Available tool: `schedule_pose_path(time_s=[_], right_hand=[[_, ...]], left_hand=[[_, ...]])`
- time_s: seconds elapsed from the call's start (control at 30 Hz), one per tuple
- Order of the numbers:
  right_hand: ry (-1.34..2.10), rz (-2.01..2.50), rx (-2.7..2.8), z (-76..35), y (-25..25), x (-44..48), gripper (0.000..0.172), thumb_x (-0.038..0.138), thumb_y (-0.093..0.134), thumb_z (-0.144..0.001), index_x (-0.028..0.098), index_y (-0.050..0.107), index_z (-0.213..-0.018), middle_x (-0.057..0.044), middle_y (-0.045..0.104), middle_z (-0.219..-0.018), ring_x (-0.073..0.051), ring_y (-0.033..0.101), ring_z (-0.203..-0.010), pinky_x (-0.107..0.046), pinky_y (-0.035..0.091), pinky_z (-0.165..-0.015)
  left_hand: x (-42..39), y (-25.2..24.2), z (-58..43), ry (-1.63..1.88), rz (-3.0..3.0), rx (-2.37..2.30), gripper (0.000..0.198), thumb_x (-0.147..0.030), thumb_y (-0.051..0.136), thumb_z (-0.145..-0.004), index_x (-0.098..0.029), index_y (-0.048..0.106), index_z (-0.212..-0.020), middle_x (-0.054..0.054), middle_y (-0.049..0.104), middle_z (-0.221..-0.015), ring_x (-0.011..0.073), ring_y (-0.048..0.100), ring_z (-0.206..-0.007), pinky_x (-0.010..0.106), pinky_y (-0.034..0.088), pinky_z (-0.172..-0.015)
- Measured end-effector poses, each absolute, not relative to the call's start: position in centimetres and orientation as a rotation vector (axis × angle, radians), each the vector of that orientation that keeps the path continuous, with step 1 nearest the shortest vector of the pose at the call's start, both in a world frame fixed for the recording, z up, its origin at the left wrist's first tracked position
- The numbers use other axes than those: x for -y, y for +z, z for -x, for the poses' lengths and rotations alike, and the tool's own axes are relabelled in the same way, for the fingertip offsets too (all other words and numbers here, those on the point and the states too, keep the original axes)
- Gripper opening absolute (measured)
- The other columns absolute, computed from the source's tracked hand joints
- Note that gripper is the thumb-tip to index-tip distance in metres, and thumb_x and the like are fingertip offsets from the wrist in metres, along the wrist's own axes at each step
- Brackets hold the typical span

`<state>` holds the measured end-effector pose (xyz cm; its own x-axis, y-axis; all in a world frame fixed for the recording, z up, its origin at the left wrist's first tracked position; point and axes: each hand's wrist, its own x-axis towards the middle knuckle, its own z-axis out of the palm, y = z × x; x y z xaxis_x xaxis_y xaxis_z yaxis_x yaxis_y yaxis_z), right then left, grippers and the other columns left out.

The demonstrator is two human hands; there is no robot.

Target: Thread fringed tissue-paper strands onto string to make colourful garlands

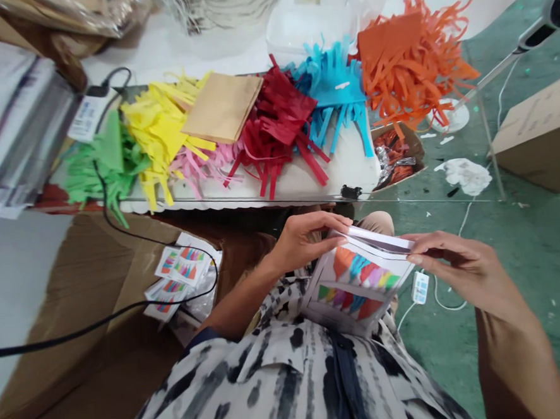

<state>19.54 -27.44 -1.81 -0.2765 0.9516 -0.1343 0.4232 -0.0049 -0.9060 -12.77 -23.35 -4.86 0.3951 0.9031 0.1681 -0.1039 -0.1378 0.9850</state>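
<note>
In front of my lap I hold a flat packet (355,277) printed with rows of coloured tassels. It tilts toward me, and its white top edge gapes a little. My left hand (310,236) pinches the upper left corner between thumb and fingers. The upper right corner is gripped the same way by my right hand (458,265). Whether the packet holds anything inside is hidden. Beyond my hands, fringed paper lies along the table edge: green (108,157), yellow (159,131), pink (206,163), dark red (279,124), blue (333,83) and orange (413,62).
A folded brown paper piece (223,105) lies on the fringes. At left stand stacked flat packets (18,124); below, an open carton (89,278) holds several printed packets (181,266). A black cable (101,321) crosses it. Another carton (541,130) sits on the green floor.
</note>
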Motion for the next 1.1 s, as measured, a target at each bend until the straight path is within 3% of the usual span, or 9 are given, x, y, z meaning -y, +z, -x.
schedule_pose_path(time_s=[0.13, 0.27, 0.33, 0.5, 0.7, 0.87, 1.1], right_hand=[[1.278, 1.426, 1.732, -19.6, -1.9, 27.3, 0.004, 0.033, 0.082, -0.089, 0.031, 0.079, -0.087, -0.004, 0.080, -0.094, -0.027, 0.078, -0.110, -0.030, 0.062, -0.088], [1.256, 1.448, 1.727, -19.3, -1.6, 27.1, 0.007, 0.035, 0.082, -0.089, 0.030, 0.079, -0.086, -0.005, 0.080, -0.093, -0.027, 0.078, -0.107, -0.030, 0.062, -0.086], [1.246, 1.461, 1.748, -19.2, -1.4, 27.1, 0.007, 0.035, 0.082, -0.089, 0.030, 0.079, -0.087, -0.005, 0.079, -0.093, -0.026, 0.078, -0.103, -0.030, 0.062, -0.085], [1.248, 1.417, 1.752, -19.3, -1.4, 27.2, 0.003, 0.030, 0.081, -0.089, 0.031, 0.078, -0.089, -0.004, 0.079, -0.094, -0.026, 0.078, -0.106, -0.030, 0.061, -0.086], [1.207, 1.368, 1.788, -19.1, -1.2, 27.4, 0.011, 0.022, 0.081, -0.089, 0.032, 0.077, -0.092, 0.000, 0.079, -0.092, -0.022, 0.078, -0.111, -0.025, 0.059, -0.091], [1.150, 1.304, 1.885, -19.1, -0.9, 27.5, 0.014, 0.021, 0.081, -0.090, 0.033, 0.077, -0.096, 0.003, 0.081, -0.101, -0.016, 0.079, -0.105, -0.019, 0.057, -0.091], [1.109, 1.362, 1.887, -19.0, -1.4, 27.6, 0.010, 0.025, 0.081, -0.091, 0.032, 0.075, -0.097, 0.004, 0.079, -0.097, -0.016, 0.078, -0.108, -0.019, 0.055, -0.093]], left_hand=[[23.2, -5.1, 12.7, 0.948, -1.274, -0.751, 0.028, -0.038, 0.087, -0.086, -0.016, 0.081, -0.102, 0.016, 0.079, -0.120, 0.0254, 0.076, -0.117, 0.037, 0.063, -0.100], [23.2, -5.3, 12.3, 1.006, -1.155, -0.713, 0.021, -0.033, 0.089, -0.085, -0.020, 0.084, -0.101, 0.014, 0.074, -0.133, 0.0247, 0.075, -0.121, 0.039, 0.061, -0.107], [23.0, -4.9, 12.4, 1.054, -1.097, -0.733, 0.019, -0.033, 0.088, -0.086, -0.021, 0.084, -0.100, 0.012, 0.076, -0.129, 0.0241, 0.076, -0.119, 0.040, 0.061, -0.108], [22.1, -3.1, 13.4, 0.899, -1.024, -0.870, 0.033, -0.038, 0.087, -0.086, -0.023, 0.083, -0.115, 0.009, 0.084, -0.109, 0.0222, 0.080, -0.104, 0.036, 0.065, -0.096], [21.7, -2.4, 13.8, 0.783, -1.170, -1.040, 0.030, -0.043, 0.087, -0.084, -0.018, 0.088, -0.102, 0.010, 0.085, -0.104, 0.0253, 0.082, -0.095, 0.032, 0.066, -0.081], [21.6, -1.8, 13.6, 0.757, -1.032, -1.021, 0.029, -0.043, 0.090, -0.080, -0.018, 0.088, -0.094, 0.009, 0.085, -0.091, 0.0188, 0.079, -0.077, 0.025, 0.061, -0.067], [22.4, -0.8, 13.5, 0.721, -0.886, -1.031, 0.028, -0.039, 0.092, -0.078, -0.020, 0.089, -0.098, 0.010, 0.085, -0.095, 0.0196, 0.079, -0.078, 0.026, 0.062, -0.066]])
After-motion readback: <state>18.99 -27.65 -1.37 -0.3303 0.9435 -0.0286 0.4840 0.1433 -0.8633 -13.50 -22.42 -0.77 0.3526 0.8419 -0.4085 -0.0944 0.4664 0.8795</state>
